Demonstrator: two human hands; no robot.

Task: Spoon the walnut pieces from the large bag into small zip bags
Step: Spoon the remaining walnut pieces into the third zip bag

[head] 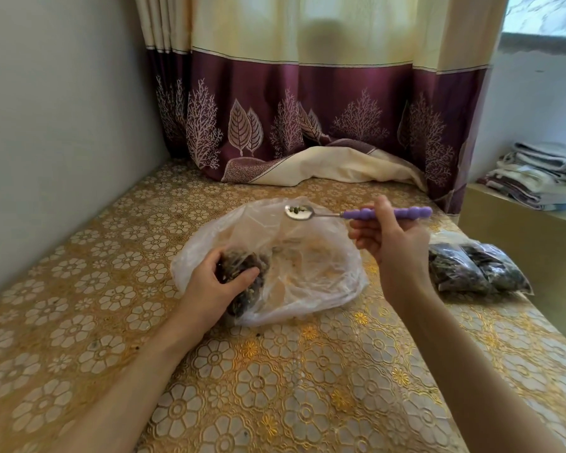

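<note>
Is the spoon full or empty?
Nearly empty: the spoon, held by the right hand, carries only a few small bits in its bowl.

Your crumpled clear plastic large bag (307, 273) lies open on the table, dark walnut pieces (242, 266) bunched at its left. Your purple-handled metal spoon (356, 213) is level above it, carrying a few bits. Two filled small zip bags (477, 269) lie at the right.

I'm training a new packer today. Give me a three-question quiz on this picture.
1. True or false: the spoon bowl is empty.
2. Which hand holds the spoon? A) left B) right
3. Fill in: the filled small bags lie to the ___ of the large bag.

Key: 1 false, it carries a few pieces. 2 B, the right hand; the left hand grips the dark contents at the large bag. 3 right.
</note>
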